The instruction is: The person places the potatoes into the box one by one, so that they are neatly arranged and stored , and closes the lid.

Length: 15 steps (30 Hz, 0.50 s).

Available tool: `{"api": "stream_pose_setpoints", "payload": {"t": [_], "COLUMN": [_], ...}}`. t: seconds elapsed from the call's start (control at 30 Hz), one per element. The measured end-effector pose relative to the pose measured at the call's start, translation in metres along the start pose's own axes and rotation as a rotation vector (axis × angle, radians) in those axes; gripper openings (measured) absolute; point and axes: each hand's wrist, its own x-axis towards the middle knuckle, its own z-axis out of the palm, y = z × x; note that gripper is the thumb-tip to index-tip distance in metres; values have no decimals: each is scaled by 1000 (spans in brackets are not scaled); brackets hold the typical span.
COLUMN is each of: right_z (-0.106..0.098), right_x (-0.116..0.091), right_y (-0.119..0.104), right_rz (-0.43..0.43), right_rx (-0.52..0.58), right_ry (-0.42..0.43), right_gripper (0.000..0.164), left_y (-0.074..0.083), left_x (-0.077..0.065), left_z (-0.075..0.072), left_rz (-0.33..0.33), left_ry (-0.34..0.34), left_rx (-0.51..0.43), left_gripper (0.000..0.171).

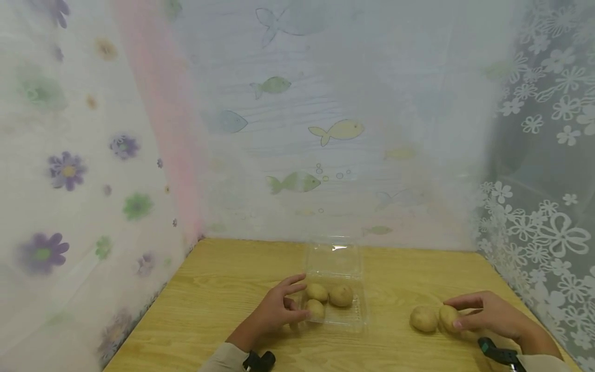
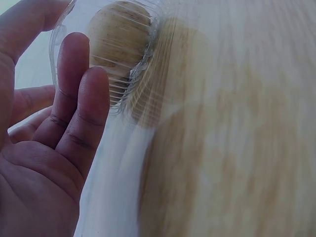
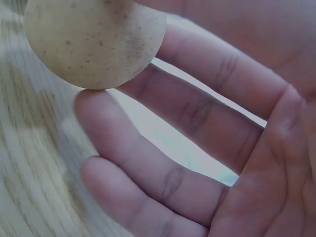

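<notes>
A clear plastic clamshell box stands with its lid raised at the back, and three potatoes lie in it. My left hand grips the left side of the box, thumb near the front corner and fingers along the wall. Through the ribbed wall a potato shows in the left wrist view, close beside the fingers. Off to the right, my right hand holds a pale, speckled potato between thumb and fingers. Another potato sits on the table just left of it.
The wood-grain table carries all of this. A flowered sheet hangs on the left, a fish-printed sheet at the back, and a translucent flowered one on the right. Dark wrist mounts sit at both cuffs.
</notes>
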Motion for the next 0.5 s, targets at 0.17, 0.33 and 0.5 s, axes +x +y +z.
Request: {"api": "stream_pose_setpoints", "payload": {"t": [0.17,0.33,0.5], "right_z": [3,7,12], "right_x": [3,8,14], "right_y": [-4,-15,-27], "right_rz": [27,71,47], "right_rx": [39,45,25], "right_ry": [24,75,105], "right_gripper": [47,50,50], "left_y": [-1,-2,-3], "left_x": [6,13,20], "left_z": [-11,-22,-33], "left_rz": [-8,-19,-8], "left_ry": [-22,-42,-54], "left_rx": [-5,-15,-1], "left_gripper": [88,89,88]}}
